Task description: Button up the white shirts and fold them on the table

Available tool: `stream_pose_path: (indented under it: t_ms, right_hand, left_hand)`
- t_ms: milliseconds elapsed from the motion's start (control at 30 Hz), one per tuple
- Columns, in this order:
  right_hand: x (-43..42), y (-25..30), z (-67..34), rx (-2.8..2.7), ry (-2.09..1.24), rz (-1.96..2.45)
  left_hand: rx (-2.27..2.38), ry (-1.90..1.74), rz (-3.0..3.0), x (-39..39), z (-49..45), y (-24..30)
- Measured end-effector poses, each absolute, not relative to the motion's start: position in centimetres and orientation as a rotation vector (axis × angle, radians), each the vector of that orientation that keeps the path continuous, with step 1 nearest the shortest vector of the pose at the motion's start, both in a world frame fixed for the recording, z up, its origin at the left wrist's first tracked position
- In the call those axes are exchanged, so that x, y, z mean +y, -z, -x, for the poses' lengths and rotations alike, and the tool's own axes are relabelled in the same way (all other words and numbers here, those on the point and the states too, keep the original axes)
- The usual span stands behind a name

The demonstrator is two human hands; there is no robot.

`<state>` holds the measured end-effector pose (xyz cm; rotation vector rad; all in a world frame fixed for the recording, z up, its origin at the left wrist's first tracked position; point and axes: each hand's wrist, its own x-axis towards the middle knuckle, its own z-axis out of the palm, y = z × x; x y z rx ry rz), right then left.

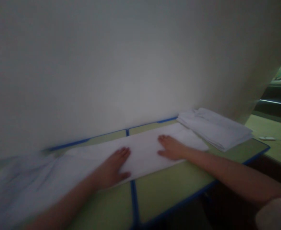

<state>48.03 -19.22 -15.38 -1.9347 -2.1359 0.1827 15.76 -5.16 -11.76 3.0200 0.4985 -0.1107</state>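
A long white cloth point(144, 155), folded into a flat strip, lies across two joined tables. My left hand point(113, 167) rests flat on it left of the middle, thumb spread away from the fingers. Farther right, my right hand point(170, 147) also presses on the cloth with its palm down and fingers stretched out. Neither hand grips anything. Toward the left the cloth turns loose and wrinkled. The view is dim and slightly blurred, so fine details of the fabric do not show.
Right of the strip lies a stack of folded white cloth point(217, 127). The pale green table point(171, 188) has blue edges and a seam near the middle. A plain wall point(130, 64) rises directly behind. Another light surface point(271, 126) at the right bears a small white object with a cord.
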Motion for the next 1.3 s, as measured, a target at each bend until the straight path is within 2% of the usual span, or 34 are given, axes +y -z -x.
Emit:
stream_pose_path:
  t_ms: [133, 267, 567, 867, 1033, 1167, 1300]
  right_hand:
    - [-22.3, 16.6, -54.4, -1.988, -0.142, 2.154]
    - [-23.0, 18.1, -57.5, -2.009, -0.083, 2.179]
    - [-21.9, 20.5, -60.0, -2.128, 0.062, 2.119]
    - [-21.8, 21.2, -60.8, -2.209, 0.029, 2.177]
    - [-21.8, 22.1, -61.3, -2.2, 0.06, 2.165]
    - [-21.9, 23.0, -61.9, -2.184, 0.071, 2.107]
    - [-22.0, 23.6, -62.2, -2.183, 0.12, 2.031]
  left_hand:
    - [0.532, 0.138, -3.011, -4.9, -15.0, 11.8]
    - [0.62, 0.172, -3.006, -4.5, -12.5, 11.7]
    - [0.839, 0.205, -2.984, -4.7, -7.1, 11.3]
    - [1.304, 0.332, -2.823, 1.4, -0.9, 9.9]
    - [1.297, 0.136, -2.89, 2.9, -2.1, 8.8]
    - [1.173, 0.205, -2.897, 3.6, -4.1, 10.8]
    - [1.338, 0.29, -2.842, 5.8, -3.7, 11.8]
